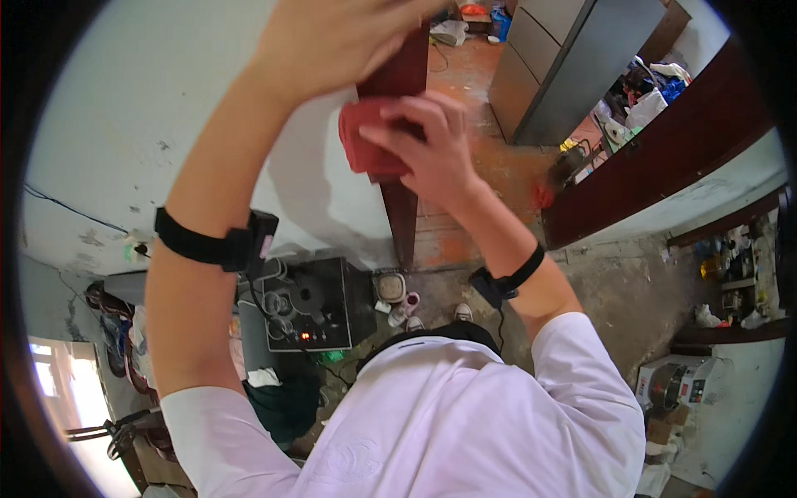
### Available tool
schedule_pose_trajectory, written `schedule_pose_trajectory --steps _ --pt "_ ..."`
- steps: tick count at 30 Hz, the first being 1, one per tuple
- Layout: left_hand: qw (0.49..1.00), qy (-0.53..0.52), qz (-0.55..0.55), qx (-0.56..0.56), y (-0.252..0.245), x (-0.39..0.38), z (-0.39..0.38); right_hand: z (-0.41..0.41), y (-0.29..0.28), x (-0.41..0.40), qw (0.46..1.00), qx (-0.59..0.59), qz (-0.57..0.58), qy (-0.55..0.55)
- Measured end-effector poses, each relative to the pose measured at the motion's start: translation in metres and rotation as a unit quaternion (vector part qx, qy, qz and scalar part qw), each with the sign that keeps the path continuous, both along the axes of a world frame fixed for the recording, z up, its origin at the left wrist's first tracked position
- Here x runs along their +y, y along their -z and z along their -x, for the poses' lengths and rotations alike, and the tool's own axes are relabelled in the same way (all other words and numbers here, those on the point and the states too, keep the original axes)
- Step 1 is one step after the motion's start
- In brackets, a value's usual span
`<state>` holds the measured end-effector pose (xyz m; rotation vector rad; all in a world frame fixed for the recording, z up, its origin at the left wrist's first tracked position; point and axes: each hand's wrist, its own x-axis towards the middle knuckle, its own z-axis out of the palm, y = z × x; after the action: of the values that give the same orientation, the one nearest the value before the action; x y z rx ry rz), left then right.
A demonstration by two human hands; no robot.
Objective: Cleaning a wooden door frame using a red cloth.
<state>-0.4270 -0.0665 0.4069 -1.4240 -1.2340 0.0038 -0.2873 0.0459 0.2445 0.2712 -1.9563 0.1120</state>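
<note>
Both arms reach up to a dark red wooden door frame (pixel 398 218) in front of me. My right hand (pixel 436 143) grips a folded red cloth (pixel 367 140) against the frame, its fingers spread over the cloth. Higher and to the left, my left hand (pixel 342 43) lies at the upper part of the frame, its fingertips cut off by the picture's top edge. Whether the left hand holds anything cannot be told. Black straps with small black devices sit around both forearms.
A black appliance (pixel 305 305) with a lit red display stands below left. Shoes (pixel 405 308) and a small stool-like object (pixel 391 287) are near the wall. Beyond the doorway stands a grey cabinet (pixel 548 68). A machine (pixel 675 383) stands at the lower right.
</note>
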Motion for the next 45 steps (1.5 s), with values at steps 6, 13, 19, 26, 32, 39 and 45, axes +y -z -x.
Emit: schedule_pose_trajectory --steps 6,13,19,26,32,39,45 --pt "0.999 -0.021 0.020 -0.023 0.019 -0.009 -0.009 -0.002 0.158 -0.006 0.985 -0.115 -0.129 0.006" --pt "0.998 -0.015 0.037 -0.040 0.022 -0.010 -0.009 -0.008 0.067 -0.005 0.990 -0.055 -0.129 0.017" --pt "0.999 -0.011 0.035 -0.036 0.019 -0.010 -0.006 -0.005 -0.045 0.015 0.998 0.012 -0.049 -0.028" --pt "0.999 0.019 0.033 -0.038 0.020 -0.006 -0.009 -0.003 0.066 0.007 0.996 -0.007 -0.088 -0.004" --pt "0.988 0.039 0.009 -0.150 0.028 -0.012 -0.015 -0.020 0.024 0.022 0.984 0.012 -0.175 0.030" --pt "0.965 -0.003 -0.183 -0.188 0.073 0.010 -0.015 -0.014 -0.090 0.073 0.995 0.096 0.034 -0.018" --pt "0.945 0.004 -0.218 -0.245 0.085 0.024 -0.026 0.038 -0.103 0.069 0.901 0.063 0.381 -0.196"
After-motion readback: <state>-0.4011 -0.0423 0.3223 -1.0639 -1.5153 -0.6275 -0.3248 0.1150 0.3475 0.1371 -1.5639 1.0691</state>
